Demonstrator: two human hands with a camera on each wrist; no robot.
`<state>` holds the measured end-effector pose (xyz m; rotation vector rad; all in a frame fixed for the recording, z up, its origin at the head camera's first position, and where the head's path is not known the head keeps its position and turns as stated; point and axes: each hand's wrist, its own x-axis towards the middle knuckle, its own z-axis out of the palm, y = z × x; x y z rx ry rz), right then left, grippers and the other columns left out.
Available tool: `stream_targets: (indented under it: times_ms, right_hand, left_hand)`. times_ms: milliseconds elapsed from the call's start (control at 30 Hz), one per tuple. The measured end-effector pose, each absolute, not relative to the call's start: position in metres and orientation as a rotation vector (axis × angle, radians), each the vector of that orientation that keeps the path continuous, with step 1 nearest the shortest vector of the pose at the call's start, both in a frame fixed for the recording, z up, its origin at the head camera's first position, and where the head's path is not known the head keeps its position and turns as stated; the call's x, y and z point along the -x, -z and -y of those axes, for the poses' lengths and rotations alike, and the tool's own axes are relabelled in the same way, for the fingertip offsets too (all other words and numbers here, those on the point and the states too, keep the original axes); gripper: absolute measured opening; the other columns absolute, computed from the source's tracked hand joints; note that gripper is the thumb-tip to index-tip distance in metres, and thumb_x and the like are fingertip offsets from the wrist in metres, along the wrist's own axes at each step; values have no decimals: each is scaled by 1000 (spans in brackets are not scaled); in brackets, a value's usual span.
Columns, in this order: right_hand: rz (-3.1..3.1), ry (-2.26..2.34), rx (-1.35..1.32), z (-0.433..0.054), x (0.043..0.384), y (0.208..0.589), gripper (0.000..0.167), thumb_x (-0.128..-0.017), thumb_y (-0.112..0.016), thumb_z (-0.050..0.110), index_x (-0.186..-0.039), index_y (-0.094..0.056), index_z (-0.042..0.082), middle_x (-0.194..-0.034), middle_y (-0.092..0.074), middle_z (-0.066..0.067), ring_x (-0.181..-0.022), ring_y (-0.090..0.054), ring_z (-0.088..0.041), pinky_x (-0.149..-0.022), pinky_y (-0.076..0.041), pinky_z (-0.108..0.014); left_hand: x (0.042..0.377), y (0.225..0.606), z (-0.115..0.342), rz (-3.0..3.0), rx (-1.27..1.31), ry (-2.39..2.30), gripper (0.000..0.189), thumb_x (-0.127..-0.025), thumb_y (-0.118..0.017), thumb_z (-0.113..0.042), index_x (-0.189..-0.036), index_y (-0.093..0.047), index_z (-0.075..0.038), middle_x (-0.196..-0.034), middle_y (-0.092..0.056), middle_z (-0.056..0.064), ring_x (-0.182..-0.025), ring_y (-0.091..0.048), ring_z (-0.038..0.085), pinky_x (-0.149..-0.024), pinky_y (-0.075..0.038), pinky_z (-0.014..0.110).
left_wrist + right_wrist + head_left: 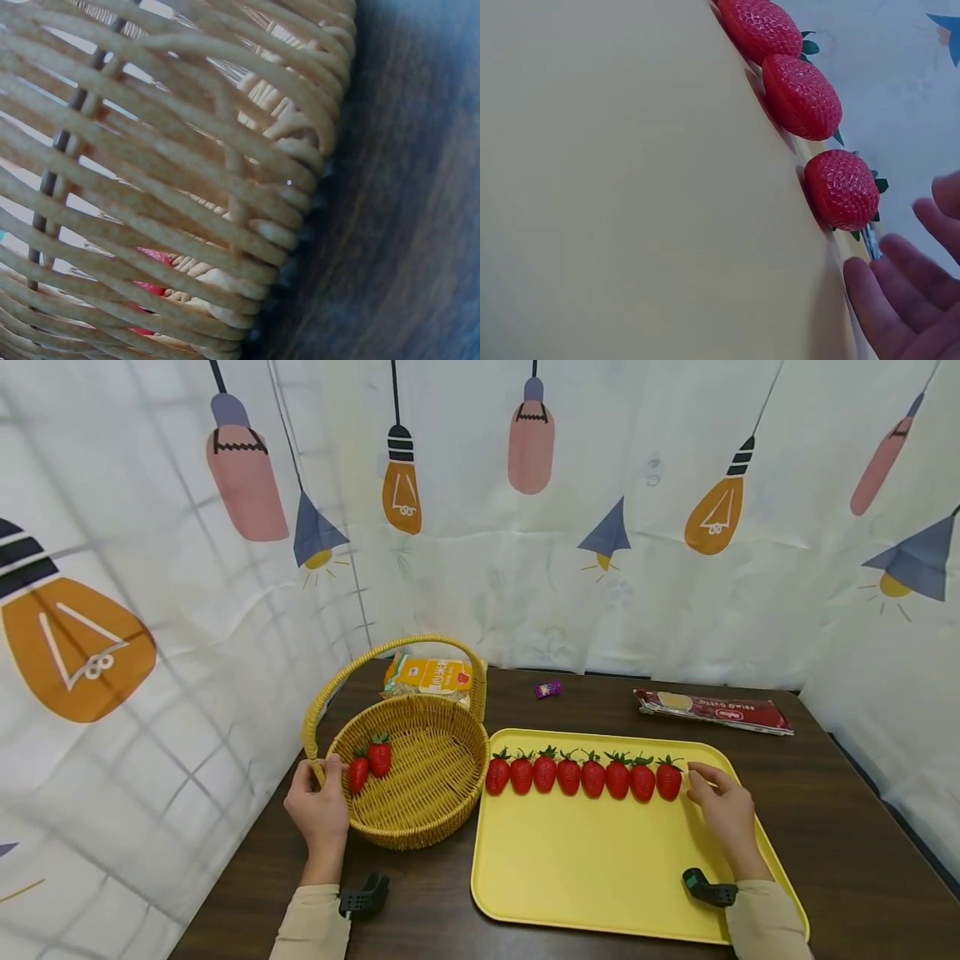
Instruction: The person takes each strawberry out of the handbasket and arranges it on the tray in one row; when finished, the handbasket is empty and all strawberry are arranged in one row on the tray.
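At the left rim of the yellow wicker basket [408, 814], by the foot of its arched handle, my left hand [321, 806] grips the edge. Two strawberries [380, 758] lie inside on the basket's left side. Its woven wall [165, 150] fills most of the left wrist view, hiding the hand there. On the yellow tray [585, 868], several red strawberries with green leaves form a row along the far side. My right hand [723, 810] is beside the rightmost strawberry [669, 779], holding nothing. In the right wrist view its fingers [877, 307] are extended just short of that strawberry [842, 190].
Behind the basket stands an orange-and-clear food packet [435, 677]. A small purple wrapped sweet [547, 689] and a long dark red snack packet [716, 710] lie beyond the tray on the dark wooden table [847, 860]. A lamp-patterned curtain [480, 577] hangs behind.
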<state>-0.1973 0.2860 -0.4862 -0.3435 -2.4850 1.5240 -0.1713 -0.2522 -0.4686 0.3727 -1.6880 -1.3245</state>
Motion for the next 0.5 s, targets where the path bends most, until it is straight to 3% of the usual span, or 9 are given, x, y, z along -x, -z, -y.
stream_targets:
  times_ms: [67, 167, 300, 500]
  right_hand:
    - [2371, -1613, 401, -285, 198, 485, 44, -101, -53, 31, -130, -58, -2, -110, -64, 7, -80, -63, 6, -70, -50, -13]
    - [2163, -1817, 473, -282, 198, 482, 39, -99, -57, 24, -126, -59, -5, -94, -61, 22, -83, -62, 1, -70, -52, -14]
    - [1936, -2096, 508, -275, 195, 473, 39, -97, -61, 29, -124, -62, 1, -96, -67, 15, -91, -62, -8, -73, -53, -18]
    - [1944, -2262, 307, -252, 189, 458, 39, -96, -61, 33, -120, -63, 3, -102, -70, 6, -90, -67, -11, -78, -54, -22]
  left_hand:
    - [172, 469, 253, 1695, -378, 1319, 23, -93, -67, -13, -79, -62, 5, -75, -70, 12, -59, -52, 3, -55, -34, 22]
    - [175, 474, 256, 1707, -389, 1310, 23, -93, -67, -13, -79, -62, 5, -70, -69, -8, -59, -52, 2, -56, -34, 21]
    - [174, 475, 257, 1716, -401, 1299, 23, -93, -67, -13, -80, -62, 5, -69, -61, -27, -59, -50, 3, -56, -34, 21]
    - [165, 459, 247, 1702, -374, 1316, 26, -94, -66, -15, -79, -62, 5, -69, -61, -27, -59, -50, 2, -56, -33, 21]
